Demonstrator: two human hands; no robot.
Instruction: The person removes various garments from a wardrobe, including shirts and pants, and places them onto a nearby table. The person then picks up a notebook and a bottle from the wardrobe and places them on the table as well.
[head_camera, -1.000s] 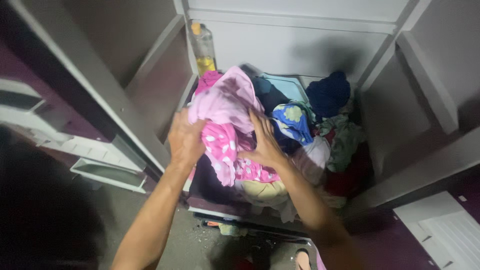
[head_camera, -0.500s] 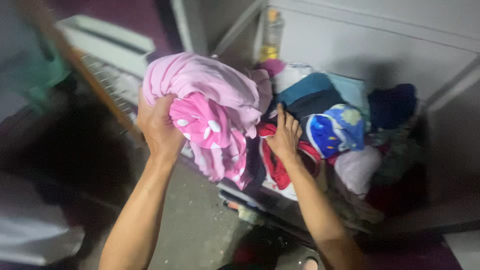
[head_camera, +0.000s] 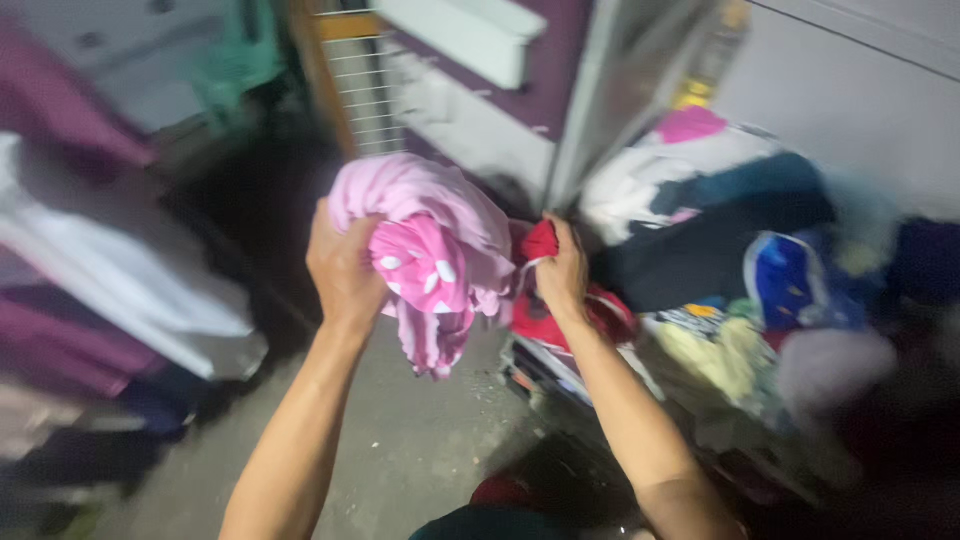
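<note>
Since the earlier frames the left hand has lifted the bundle of pink cloth, plain and white-spotted, clear of the pile and carried it left, so that it now hangs over the grey concrete floor. The right hand, formerly flat on the heap, has closed on a red garment with white trim at the heap's left edge. The view has swung left.

Much is hard to read. The heap of mixed clothing on the right is blurred; dark blue, white, yellow and blue-patterned pieces can be told apart by colour only. A bottle with yellow contents in the far corner is smeared. Items on the far left show only as white and purple shapes. A dark object at the near edge is cut off.

The left forearm rises from the near edge, wrist bent, fingers wrapped tight around the bundle's left side, thumb hidden in the cloth. The right forearm runs up from the near right; the fist is clenched on a fold of the red garment, knuckles up, just beside the pink bundle.
</note>
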